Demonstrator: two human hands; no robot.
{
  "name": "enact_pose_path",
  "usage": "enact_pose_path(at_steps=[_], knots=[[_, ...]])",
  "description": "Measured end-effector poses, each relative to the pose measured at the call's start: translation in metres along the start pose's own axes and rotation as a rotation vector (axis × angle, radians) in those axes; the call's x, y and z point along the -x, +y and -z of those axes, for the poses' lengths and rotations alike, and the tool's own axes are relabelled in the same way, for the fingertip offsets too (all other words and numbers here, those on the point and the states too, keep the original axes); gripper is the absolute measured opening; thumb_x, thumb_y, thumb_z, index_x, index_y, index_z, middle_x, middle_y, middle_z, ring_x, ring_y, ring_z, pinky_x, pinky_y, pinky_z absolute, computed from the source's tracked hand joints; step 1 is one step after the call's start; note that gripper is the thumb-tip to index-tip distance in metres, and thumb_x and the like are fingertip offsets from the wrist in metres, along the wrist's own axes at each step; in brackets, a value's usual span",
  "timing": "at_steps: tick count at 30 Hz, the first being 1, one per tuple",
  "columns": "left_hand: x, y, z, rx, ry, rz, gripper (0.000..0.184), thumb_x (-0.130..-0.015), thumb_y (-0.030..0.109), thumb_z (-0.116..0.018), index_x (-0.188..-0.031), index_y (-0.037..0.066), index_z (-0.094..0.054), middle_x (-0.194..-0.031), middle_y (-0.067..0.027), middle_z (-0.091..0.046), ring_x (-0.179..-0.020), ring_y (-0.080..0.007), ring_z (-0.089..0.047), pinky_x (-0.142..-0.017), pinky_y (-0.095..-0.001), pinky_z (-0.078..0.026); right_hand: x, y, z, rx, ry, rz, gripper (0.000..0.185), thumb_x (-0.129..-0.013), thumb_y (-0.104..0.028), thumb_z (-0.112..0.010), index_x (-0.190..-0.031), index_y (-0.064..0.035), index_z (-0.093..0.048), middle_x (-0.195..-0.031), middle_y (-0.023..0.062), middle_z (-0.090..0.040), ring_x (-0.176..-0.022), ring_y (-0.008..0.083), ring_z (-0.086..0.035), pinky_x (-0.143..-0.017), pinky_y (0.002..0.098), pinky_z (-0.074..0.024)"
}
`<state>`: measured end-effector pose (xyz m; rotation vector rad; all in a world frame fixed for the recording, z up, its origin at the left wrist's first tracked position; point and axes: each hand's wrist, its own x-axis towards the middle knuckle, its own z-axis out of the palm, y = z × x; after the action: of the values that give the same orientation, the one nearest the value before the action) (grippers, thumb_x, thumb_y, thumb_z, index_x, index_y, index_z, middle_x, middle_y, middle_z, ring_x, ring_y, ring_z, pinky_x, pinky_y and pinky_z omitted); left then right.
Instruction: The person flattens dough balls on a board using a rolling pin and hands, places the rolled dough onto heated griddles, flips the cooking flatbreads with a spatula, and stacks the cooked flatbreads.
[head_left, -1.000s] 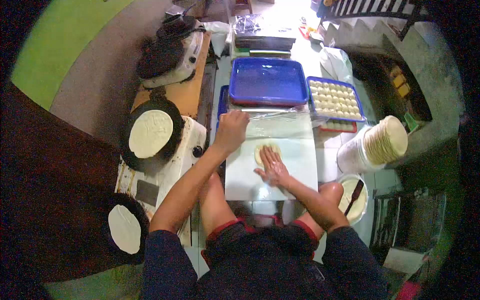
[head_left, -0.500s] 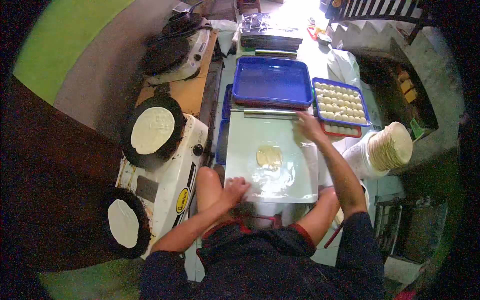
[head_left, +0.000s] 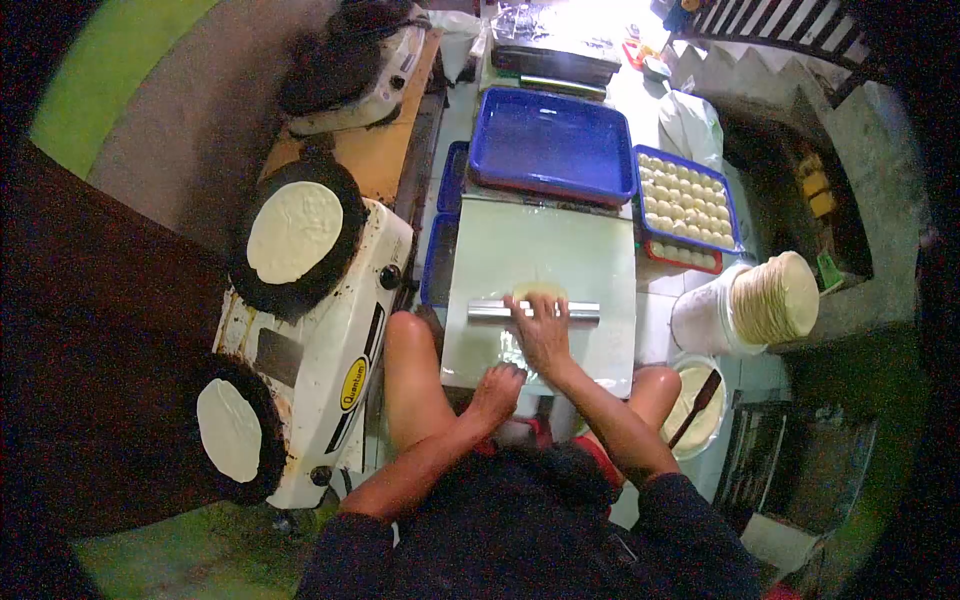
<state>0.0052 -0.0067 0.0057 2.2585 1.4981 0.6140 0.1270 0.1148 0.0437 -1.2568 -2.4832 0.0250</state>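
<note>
A metal rolling pin [head_left: 490, 312] lies crosswise on the white board [head_left: 480, 245]. My right hand [head_left: 542, 335] grips its middle from above, fingers over the bar. Just beyond the pin shows a strip of flattened dough [head_left: 538, 289]; the pin and my fingers hide the rest of it. At the board's near edge is my left hand [head_left: 497, 393], closed with its fingers curled. Whatever it may hold cannot be made out.
On the left, a white gas stove [head_left: 335, 345] carries two dark pans with flatbreads [head_left: 294, 232]. Past the board sits a blue tray [head_left: 550, 145]. Dough balls [head_left: 685, 200] fill a tray at right, near stacked flatbreads [head_left: 775, 297] and a tub [head_left: 712, 440] with a brown-handled tool.
My right hand has brought the rolling pin from the board's far edge toward me, onto the dough. My left hand has shifted slightly right, its fingers now curled. The view has tilted a little.
</note>
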Motion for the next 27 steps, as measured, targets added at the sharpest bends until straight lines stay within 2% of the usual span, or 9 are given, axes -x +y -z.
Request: enact_pose_path(at_steps=[5,9,15,19,21,22,25,26,27], knots=[[-0.006,0.0,0.009,0.016,-0.075,0.028,0.015,-0.074,0.0,-0.056,-0.089,0.003,-0.059,-0.089,-0.0165,-0.06,-0.093,-0.0372,-0.059,-0.08,-0.0488,-0.047,-0.069,0.021,-0.002,-0.022,0.001,-0.157,0.06,-0.087,-0.03,-0.069,-0.142,-0.0265,-0.046,-0.126,0.0132,-0.052,-0.12,0.031,-0.049,-0.107,0.0599,-0.0288],[-0.008,-0.002,0.006,0.004,-0.164,0.084,0.019,-0.071,-0.002,-0.057,-0.089,0.002,-0.061,-0.089,-0.0169,-0.061,-0.095,-0.0386,-0.059,-0.083,-0.0499,-0.048,0.005,-0.006,0.0,-0.049,-0.023,-0.08,0.064,-0.085,-0.032,-0.071,-0.144,-0.0317,-0.044,-0.129,0.0128,-0.052,-0.126,0.0312,-0.047,-0.109,0.0606,-0.0264],[-0.005,0.003,0.011,0.028,-0.117,0.055,0.022,-0.071,-0.003,-0.057,-0.092,0.002,-0.063,-0.098,-0.0172,-0.062,-0.099,-0.038,-0.058,-0.085,-0.0485,-0.048,-0.072,0.026,-0.017,-0.058,0.034,-0.207,0.068,-0.083,-0.032,-0.073,-0.144,-0.0343,-0.043,-0.126,0.0132,-0.054,-0.124,0.0306,-0.048,-0.108,0.0617,-0.0258],[-0.009,-0.003,0.012,0.006,-0.166,0.052,0.023,-0.073,-0.002,-0.056,-0.095,0.002,-0.062,-0.097,-0.0168,-0.062,-0.099,-0.037,-0.058,-0.086,-0.0484,-0.047,-0.017,0.007,-0.016,0.007,0.135,-0.109,0.065,-0.082,-0.033,-0.074,-0.142,-0.0371,-0.048,-0.122,0.0083,-0.054,-0.121,0.0307,-0.05,-0.108,0.063,-0.0264],[-0.005,-0.002,0.007,0.03,-0.138,0.051,0.024,-0.073,-0.001,-0.056,-0.096,0.002,-0.062,-0.095,-0.0166,-0.061,-0.099,-0.0368,-0.058,-0.086,-0.0481,-0.047,0.005,-0.001,-0.009,-0.005,-0.125,-0.154,0.065,-0.081,-0.033,-0.076,-0.14,-0.0386,-0.05,-0.122,0.0069,-0.053,-0.122,0.0311,-0.048,-0.11,0.0631,-0.0244],[-0.003,-0.002,0.005,0.027,-0.135,0.061,0.022,-0.074,-0.001,-0.056,-0.095,0.002,-0.062,-0.094,-0.0165,-0.06,-0.097,-0.037,-0.058,-0.085,-0.0476,-0.046,0.001,0.003,-0.009,-0.081,-0.054,-0.151,0.062,-0.082,-0.032,-0.075,-0.139,-0.0397,-0.052,-0.122,0.007,-0.053,-0.123,0.0308,-0.047,-0.111,0.0629,-0.0228],[-0.004,-0.001,0.009,0.027,-0.1,0.022,0.021,-0.074,-0.002,-0.056,-0.094,0.003,-0.061,-0.092,-0.0165,-0.059,-0.096,-0.0369,-0.057,-0.084,-0.0474,-0.046,-0.043,0.024,-0.02,0.106,0.063,-0.183,0.044,-0.088,-0.035,-0.067,-0.13,-0.0233,-0.063,-0.148,0.0149,-0.041,-0.143,0.0387,-0.03,-0.116,0.0657,-0.0136],[-0.004,-0.001,0.01,0.03,-0.106,0.017,0.022,-0.073,-0.003,-0.057,-0.093,0.002,-0.06,-0.093,-0.0169,-0.06,-0.096,-0.0368,-0.057,-0.084,-0.0476,-0.047,-0.051,0.023,-0.005,-0.092,0.029,-0.285,0.044,-0.089,-0.034,-0.066,-0.129,-0.0167,-0.065,-0.159,0.0173,-0.025,-0.149,0.0415,-0.018,-0.117,0.067,-0.0112],[-0.003,-0.004,0.011,0.026,-0.111,0.028,0.022,-0.072,-0.003,-0.057,-0.093,0.002,-0.06,-0.093,-0.0168,-0.06,-0.096,-0.0368,-0.058,-0.084,-0.0476,-0.047,-0.052,0.026,-0.01,-0.24,0.082,-0.319,0.046,-0.089,-0.032,-0.066,-0.133,-0.0182,-0.062,-0.16,0.0175,-0.024,-0.148,0.0416,-0.02,-0.117,0.0669,-0.0121]])
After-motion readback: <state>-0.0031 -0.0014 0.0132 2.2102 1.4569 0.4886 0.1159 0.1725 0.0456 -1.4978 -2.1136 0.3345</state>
